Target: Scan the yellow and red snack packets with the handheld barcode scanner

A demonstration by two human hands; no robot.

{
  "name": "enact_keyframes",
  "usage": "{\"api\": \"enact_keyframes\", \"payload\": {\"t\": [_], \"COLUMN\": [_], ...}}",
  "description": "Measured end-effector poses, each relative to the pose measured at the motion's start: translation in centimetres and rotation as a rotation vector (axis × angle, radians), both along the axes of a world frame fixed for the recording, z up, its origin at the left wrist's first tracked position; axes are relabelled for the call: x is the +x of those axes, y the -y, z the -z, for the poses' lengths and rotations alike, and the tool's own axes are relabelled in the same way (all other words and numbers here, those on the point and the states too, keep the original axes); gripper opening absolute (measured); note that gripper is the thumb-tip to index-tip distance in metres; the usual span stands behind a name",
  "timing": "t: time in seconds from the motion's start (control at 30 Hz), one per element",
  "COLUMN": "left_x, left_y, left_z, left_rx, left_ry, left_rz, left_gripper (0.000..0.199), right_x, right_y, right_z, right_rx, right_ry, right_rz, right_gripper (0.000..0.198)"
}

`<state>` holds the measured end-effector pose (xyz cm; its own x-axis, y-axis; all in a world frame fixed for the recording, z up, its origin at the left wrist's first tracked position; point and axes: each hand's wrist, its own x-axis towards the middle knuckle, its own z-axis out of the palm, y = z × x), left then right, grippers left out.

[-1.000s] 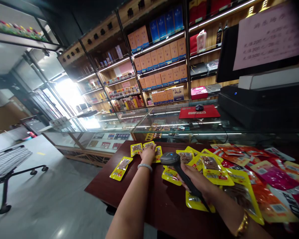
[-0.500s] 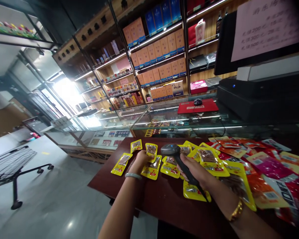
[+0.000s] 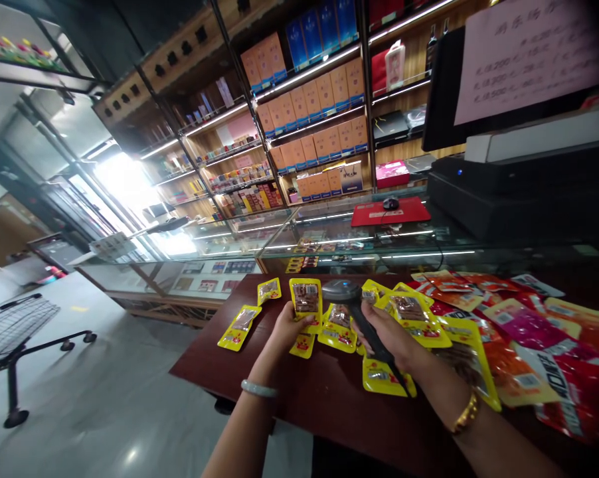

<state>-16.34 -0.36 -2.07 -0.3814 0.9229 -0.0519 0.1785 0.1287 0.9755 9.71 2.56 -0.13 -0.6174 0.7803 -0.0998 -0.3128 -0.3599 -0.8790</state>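
Note:
A yellow snack packet (image 3: 307, 299) with a clear window stands tilted up in my left hand (image 3: 288, 326), its fingers closed on the lower edge. My right hand (image 3: 386, 335) is wrapped round the handle of a black barcode scanner (image 3: 342, 290), whose head points left toward that packet. Under and beside my hands lie several more yellow packets: one flat packet (image 3: 240, 327) at the left, a small one (image 3: 269, 290) behind it, and a partly covered one (image 3: 303, 346) below the held packet. Others lie around the scanner, such as a packet (image 3: 385, 377) under its handle.
Red, orange and pink snack bags (image 3: 528, 332) are heaped on the right of the dark red table (image 3: 324, 411). Behind it runs a glass display counter (image 3: 329, 249) with a mouse (image 3: 391, 204) on a red mat. A monitor (image 3: 443, 93) stands back right; a shopping cart (image 3: 18, 332) is at left.
My left hand has turned and raised the packet, so its windowed face now shows more fully beside the scanner. The scanner stays in my right hand. The whole view has shifted slightly.

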Motion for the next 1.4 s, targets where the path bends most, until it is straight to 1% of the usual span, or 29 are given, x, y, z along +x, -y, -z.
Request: {"api": "enact_keyframes", "payload": {"t": [0.1, 0.17, 0.27, 0.33, 0.37, 0.4, 0.43, 0.47, 0.53, 0.57, 0.6, 0.63, 0.67, 0.73, 0.8, 0.87, 0.93, 1.0, 1.17, 1.3, 1.37, 1.4], "left_x": [0.3, 1.0, 3.0, 4.4, 4.8, 4.9, 4.8, 4.4, 3.1, 2.3, 1.6, 0.9, 0.4, -0.5, -1.0, -1.2, -1.1, -0.9, -0.6, -0.1, 1.0, 1.7], "left_y": [0.1, -0.1, -0.6, -1.1, -1.2, -1.3, -1.2, -0.9, 0.0, 0.4, 0.9, 1.2, 1.5, 1.6, 1.4, 1.1, 1.0, 1.1, 1.6, 0.9, 0.0, -0.6], "left_z": [0.0, -0.2, -0.6, -0.8, -0.9, -1.0, -1.2, -1.3, -1.6, -1.6, -1.7, -1.6, -1.4, -0.8, 0.0, 0.6, 0.8, 0.4, -0.6, 0.1, 0.7, 0.9], "left_rx": [0.074, 0.083, 0.089, 0.118, 0.135, 0.138, 0.115, 0.061, -0.145, -0.275, -0.393, -0.478, -0.531, -0.537, -0.453, -0.326, -0.203, -0.140, -0.097, -0.042, -0.033, -0.027], "left_ry": [-0.016, 0.003, 0.076, 0.031, -0.059, -0.199, -0.376, -0.570, -0.912, -1.029, -1.106, -1.145, -1.155, -1.095, -0.942, -0.762, -0.655, -0.618, -0.554, -0.506, -0.462, -0.431], "left_rz": [0.081, 0.116, 0.227, 0.318, 0.333, 0.313, 0.249, 0.149, -0.063, -0.132, -0.162, -0.157, -0.129, -0.075, -0.077, -0.122, -0.166, -0.181, -0.165, -0.188, -0.190, -0.165], "left_gripper": [0.055, 0.055, 0.054, 0.054, 0.053, 0.052, 0.051, 0.051, 0.054, 0.059, 0.063, 0.066, 0.067, 0.064, 0.055, 0.045, 0.039, 0.036, 0.034, 0.037, 0.037, 0.035], "right_x": [0.1, 0.2, 0.3, 0.4, 0.4, 0.4, 0.4, 0.4, 0.3, 0.3, 0.2, 0.1, 0.1, -0.1, -0.2, -0.2, -0.3, -0.3, -0.3, -0.3, -0.2, -0.2], "right_y": [-0.3, -0.2, 0.3, 0.5, 0.6, 0.6, 0.6, 0.6, 0.5, 0.5, 0.5, 0.6, 0.7, 0.8, 0.9, 1.0, 1.1, 1.1, 1.1, 1.1, 1.1, 1.1], "right_z": [0.1, -0.1, -0.6, -0.8, -0.9, -0.8, -0.8, -0.7, -0.6, -0.6, -0.7, -0.7, -0.8, -0.7, -0.6, -0.3, -0.1, -0.1, -0.2, -0.3, -0.3, -0.2], "right_rx": [-0.016, -0.024, -0.028, -0.023, -0.023, -0.026, -0.031, -0.039, -0.051, -0.051, -0.047, -0.043, -0.038, -0.034, -0.027, -0.008, 0.013, 0.018, -0.015, -0.022, -0.027, -0.025], "right_ry": [-0.015, -0.030, -0.065, -0.084, -0.087, -0.084, -0.078, -0.070, -0.052, -0.044, -0.038, -0.031, -0.023, -0.001, 0.034, 0.065, 0.075, 0.063, 0.047, 0.046, 0.041, 0.039], "right_rz": [0.004, 0.001, -0.004, -0.008, -0.008, -0.009, -0.008, -0.004, -0.001, -0.001, -0.003, -0.008, -0.018, -0.030, -0.033, -0.031, -0.038, -0.045, -0.036, -0.043, -0.055, -0.064], "right_gripper": [0.054, 0.055, 0.053, 0.051, 0.050, 0.049, 0.048, 0.048, 0.049, 0.050, 0.050, 0.050, 0.051, 0.051, 0.053, 0.054, 0.054, 0.053, 0.054, 0.054, 0.054, 0.053]}}
